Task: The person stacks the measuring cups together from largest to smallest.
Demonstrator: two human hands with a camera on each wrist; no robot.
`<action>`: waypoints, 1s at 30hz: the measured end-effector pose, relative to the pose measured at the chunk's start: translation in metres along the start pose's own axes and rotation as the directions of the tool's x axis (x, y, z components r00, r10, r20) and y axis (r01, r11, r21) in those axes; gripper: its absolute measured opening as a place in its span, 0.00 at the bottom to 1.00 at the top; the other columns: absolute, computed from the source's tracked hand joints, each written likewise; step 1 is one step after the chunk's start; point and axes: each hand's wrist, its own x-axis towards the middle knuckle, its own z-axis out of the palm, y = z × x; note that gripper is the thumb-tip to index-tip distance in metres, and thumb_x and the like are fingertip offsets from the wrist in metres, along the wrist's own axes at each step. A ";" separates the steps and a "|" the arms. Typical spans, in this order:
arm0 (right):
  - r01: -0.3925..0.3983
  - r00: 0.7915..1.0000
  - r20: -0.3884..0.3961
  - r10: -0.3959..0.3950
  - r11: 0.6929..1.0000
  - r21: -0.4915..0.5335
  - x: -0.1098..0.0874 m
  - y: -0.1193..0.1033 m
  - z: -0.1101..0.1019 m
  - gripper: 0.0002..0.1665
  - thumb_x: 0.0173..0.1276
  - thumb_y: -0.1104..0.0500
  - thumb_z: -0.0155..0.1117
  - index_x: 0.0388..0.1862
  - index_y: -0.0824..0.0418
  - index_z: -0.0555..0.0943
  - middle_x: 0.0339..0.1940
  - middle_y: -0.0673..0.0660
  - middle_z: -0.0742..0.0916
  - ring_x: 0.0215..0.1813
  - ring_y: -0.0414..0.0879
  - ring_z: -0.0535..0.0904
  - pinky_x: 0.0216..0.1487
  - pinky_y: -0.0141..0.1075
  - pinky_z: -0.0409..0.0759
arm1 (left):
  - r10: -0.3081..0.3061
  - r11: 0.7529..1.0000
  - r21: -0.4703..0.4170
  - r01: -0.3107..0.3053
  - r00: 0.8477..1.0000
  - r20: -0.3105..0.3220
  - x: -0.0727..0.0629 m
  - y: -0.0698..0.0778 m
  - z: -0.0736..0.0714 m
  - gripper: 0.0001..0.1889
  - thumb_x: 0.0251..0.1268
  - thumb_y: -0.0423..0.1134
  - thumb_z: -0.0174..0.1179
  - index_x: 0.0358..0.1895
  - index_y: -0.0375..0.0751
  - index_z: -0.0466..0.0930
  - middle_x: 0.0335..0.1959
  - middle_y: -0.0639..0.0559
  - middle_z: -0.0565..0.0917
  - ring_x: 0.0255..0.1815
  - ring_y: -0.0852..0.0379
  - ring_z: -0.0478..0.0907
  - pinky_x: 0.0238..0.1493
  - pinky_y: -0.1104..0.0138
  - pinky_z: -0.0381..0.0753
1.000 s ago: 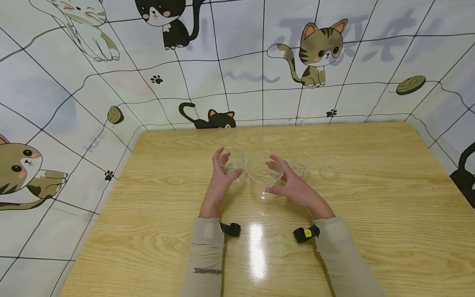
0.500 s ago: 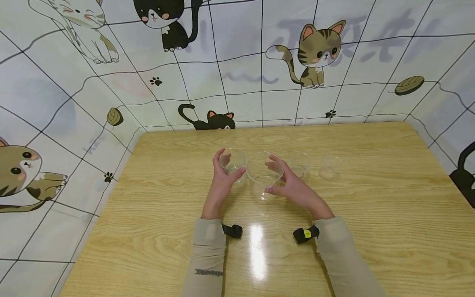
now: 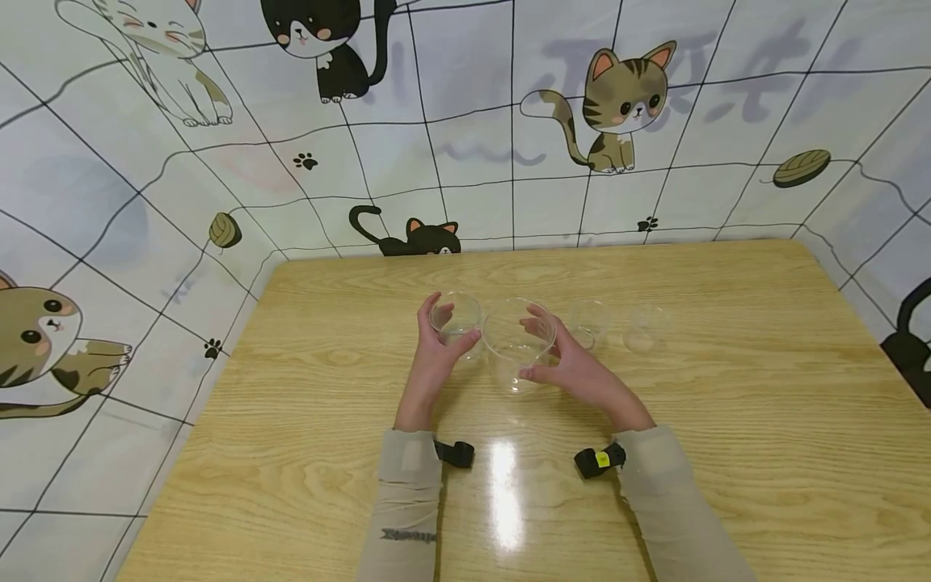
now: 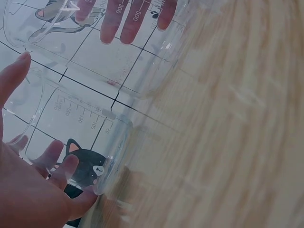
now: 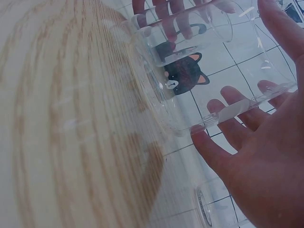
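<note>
Two clear beakers stand upright side by side at the table's middle. My left hand (image 3: 436, 349) grips the smaller beaker (image 4: 78, 118) from its left side, thumb on the near side and fingers behind. Graduation marks show on its wall in the left wrist view. My right hand (image 3: 582, 370) holds the larger beaker (image 3: 509, 356) from the right, its fingers spread along the far wall and the thumb low in front. The two rims nearly meet in the head view. Through the glass, the fingers of both hands show.
To the right of my right hand stand two more small clear glass vessels, a nearer one (image 3: 592, 323) and a farther one (image 3: 646, 330). They sit on the wooden table (image 3: 727, 453). A cat-patterned wall sheet (image 3: 473, 162) borders the table's back and sides.
My left hand, with the smaller beaker, has edged slightly right toward the larger one. My right hand and the larger beaker stay almost still.
</note>
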 end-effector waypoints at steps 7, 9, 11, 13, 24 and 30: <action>0.007 1.000 0.002 -0.007 1.000 -0.002 0.000 -0.001 0.001 0.52 0.58 0.59 0.63 0.71 0.51 0.40 0.69 0.59 0.57 0.69 0.55 0.50 0.62 0.55 0.51 | 0.022 1.000 0.012 -0.022 1.000 0.003 0.000 -0.001 -0.001 0.46 0.51 0.39 0.65 0.68 0.49 0.41 0.66 0.43 0.56 0.67 0.46 0.50 0.61 0.47 0.50; 0.004 1.000 0.001 -0.004 1.000 -0.009 0.000 -0.001 0.001 0.52 0.59 0.58 0.63 0.71 0.50 0.40 0.69 0.59 0.57 0.69 0.54 0.50 0.62 0.55 0.51 | 0.013 1.000 0.011 -0.013 1.000 0.002 0.000 -0.001 -0.001 0.46 0.50 0.40 0.66 0.68 0.51 0.42 0.66 0.44 0.56 0.67 0.45 0.50 0.61 0.47 0.51; 0.000 1.000 -0.004 0.000 1.000 -0.015 0.000 -0.001 0.001 0.52 0.58 0.56 0.64 0.71 0.49 0.41 0.69 0.58 0.57 0.69 0.54 0.50 0.62 0.55 0.51 | 0.010 1.000 0.009 -0.010 1.000 0.006 -0.001 -0.001 -0.001 0.47 0.49 0.41 0.66 0.68 0.51 0.42 0.66 0.44 0.56 0.67 0.45 0.50 0.61 0.47 0.52; -0.003 1.000 -0.007 0.003 1.000 -0.019 -0.001 -0.001 0.001 0.53 0.57 0.54 0.65 0.71 0.49 0.41 0.69 0.58 0.58 0.69 0.53 0.50 0.63 0.54 0.51 | 0.006 1.000 0.013 -0.006 1.000 0.010 -0.001 -0.001 0.000 0.47 0.49 0.42 0.66 0.67 0.52 0.42 0.66 0.45 0.56 0.67 0.46 0.50 0.61 0.47 0.52; -0.003 1.000 -0.008 0.003 1.000 -0.026 -0.001 -0.002 0.001 0.53 0.57 0.53 0.65 0.71 0.49 0.41 0.69 0.60 0.58 0.69 0.54 0.50 0.63 0.55 0.50 | 0.032 0.999 0.025 -0.033 0.999 0.015 -0.001 -0.001 -0.001 0.46 0.50 0.42 0.66 0.68 0.49 0.43 0.65 0.45 0.59 0.67 0.47 0.51 0.62 0.48 0.49; -0.006 1.000 -0.011 0.006 1.000 -0.022 0.000 0.000 0.001 0.53 0.57 0.53 0.65 0.71 0.49 0.41 0.69 0.59 0.58 0.69 0.54 0.50 0.63 0.55 0.50 | 0.049 0.998 0.024 -0.050 0.999 0.015 -0.001 -0.002 -0.001 0.45 0.50 0.39 0.66 0.67 0.46 0.44 0.63 0.46 0.61 0.66 0.47 0.53 0.62 0.49 0.50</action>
